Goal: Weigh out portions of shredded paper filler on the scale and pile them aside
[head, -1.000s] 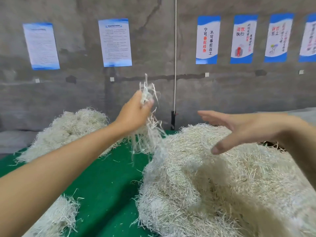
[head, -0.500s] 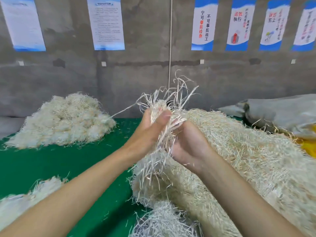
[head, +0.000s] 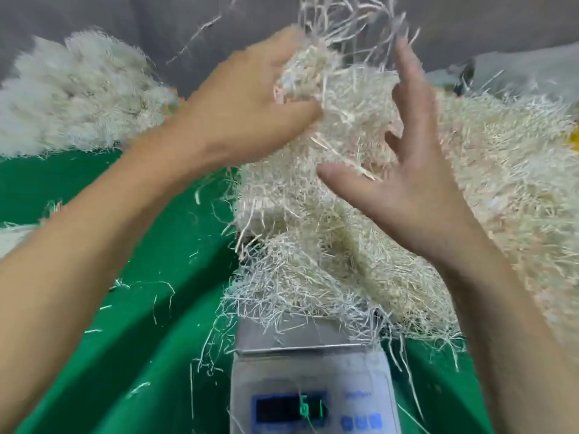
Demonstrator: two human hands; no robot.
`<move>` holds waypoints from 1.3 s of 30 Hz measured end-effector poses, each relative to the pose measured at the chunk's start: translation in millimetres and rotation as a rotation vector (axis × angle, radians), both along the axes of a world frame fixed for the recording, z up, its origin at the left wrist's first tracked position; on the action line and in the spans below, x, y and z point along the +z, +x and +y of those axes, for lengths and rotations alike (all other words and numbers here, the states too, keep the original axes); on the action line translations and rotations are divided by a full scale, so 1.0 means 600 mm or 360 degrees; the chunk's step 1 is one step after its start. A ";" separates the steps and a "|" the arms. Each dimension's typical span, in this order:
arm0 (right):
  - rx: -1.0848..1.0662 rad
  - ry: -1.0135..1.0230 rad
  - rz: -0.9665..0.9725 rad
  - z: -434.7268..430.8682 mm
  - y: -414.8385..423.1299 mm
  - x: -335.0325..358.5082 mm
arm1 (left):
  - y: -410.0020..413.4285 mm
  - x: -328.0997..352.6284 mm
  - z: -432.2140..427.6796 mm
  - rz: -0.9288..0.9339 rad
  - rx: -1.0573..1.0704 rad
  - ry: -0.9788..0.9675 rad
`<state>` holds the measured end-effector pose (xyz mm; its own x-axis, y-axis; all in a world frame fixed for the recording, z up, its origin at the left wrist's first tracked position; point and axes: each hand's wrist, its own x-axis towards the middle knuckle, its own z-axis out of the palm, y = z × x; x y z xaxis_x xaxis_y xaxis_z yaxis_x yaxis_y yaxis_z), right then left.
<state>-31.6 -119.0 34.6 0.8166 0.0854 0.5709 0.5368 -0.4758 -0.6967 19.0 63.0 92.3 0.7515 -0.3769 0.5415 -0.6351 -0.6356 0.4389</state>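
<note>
My left hand (head: 247, 111) grips a tuft of cream shredded paper (head: 338, 89), thumb and fingers curled round it, above the scale. My right hand (head: 404, 170) is spread beside the tuft, fingers straight and palm toward it, holding nothing. Below them a small pile of shredded paper (head: 300, 283) covers the steel platform of the white digital scale (head: 313, 371). Its display (head: 289, 408) shows green digits. The big stock heap (head: 507, 183) rises on the right, right behind the scale.
A heap of whiter shredded paper (head: 81, 95) lies at the back left on the green table cover (head: 125, 308). Another bit of paper (head: 12, 233) shows at the left edge. Loose strands are scattered on the cover. A grey bag (head: 517, 67) sits at the back right.
The view has tilted down, bringing the scale into sight. Both hands came down over it with the tuft. My right hand has let go and spread; my left still grips the tuft.
</note>
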 end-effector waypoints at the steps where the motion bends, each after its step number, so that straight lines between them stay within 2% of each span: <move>1: 0.0000 -0.0238 -0.0053 0.008 0.003 -0.005 | -0.006 -0.008 -0.007 0.0050 -0.0005 0.0119; 2: -0.0038 -0.0397 -0.0137 0.013 0.007 -0.008 | -0.011 -0.016 -0.011 0.0135 -0.0027 0.0213; 4: -0.0198 -0.0447 -0.0362 0.010 0.014 -0.016 | -0.019 -0.025 -0.008 0.0291 -0.0118 0.0336; 6: -0.0298 -0.0312 -0.0506 0.002 0.014 -0.023 | -0.024 -0.023 0.008 0.0358 -0.0208 0.0406; 8: -0.0304 -0.0138 -0.0469 -0.002 0.005 -0.032 | -0.031 -0.023 0.023 0.0371 -0.0204 0.0423; 10: -0.0305 -0.0049 -0.0436 0.000 -0.009 -0.035 | -0.042 -0.029 0.029 0.0303 -0.0247 0.0315; 14: -0.0210 0.0185 -0.0145 0.000 -0.035 -0.043 | -0.067 -0.056 0.040 0.0114 -0.0252 -0.0063; 16: -0.0290 0.0059 -0.0012 -0.004 -0.036 -0.053 | -0.060 -0.074 0.046 0.0093 -0.0136 -0.0083; 18: -0.0421 -0.0272 0.0131 -0.006 -0.030 -0.070 | -0.042 -0.103 0.055 0.0245 0.0075 0.0065; 20: -0.0462 -0.0564 0.0329 -0.004 -0.026 -0.090 | -0.028 -0.138 0.060 0.0531 0.0151 0.0258; 22: -0.0426 -0.0661 0.0532 0.001 -0.027 -0.119 | -0.024 -0.171 0.066 0.0713 0.0122 0.0401; 24: -0.0366 -0.0622 0.0667 0.009 -0.033 -0.146 | -0.025 -0.199 0.078 0.0806 0.0086 0.0442; 27: -0.0360 -0.0500 0.0724 0.019 -0.037 -0.167 | -0.036 -0.205 0.093 0.0844 0.0080 0.0149; 30: -0.0322 -0.0475 0.0752 0.017 -0.026 -0.165 | -0.047 -0.187 0.094 0.0700 0.0005 -0.0056; 32: -0.0297 -0.0507 0.0751 0.017 -0.017 -0.165 | -0.055 -0.179 0.080 0.0709 -0.0148 0.0102; 36: -0.0207 -0.0606 0.0656 0.019 -0.016 -0.173 | -0.057 -0.215 0.051 0.0921 -0.0298 0.0838; 39: -0.0170 -0.0788 0.0611 0.014 -0.019 -0.176 | -0.054 -0.251 0.052 0.0919 -0.0258 0.0861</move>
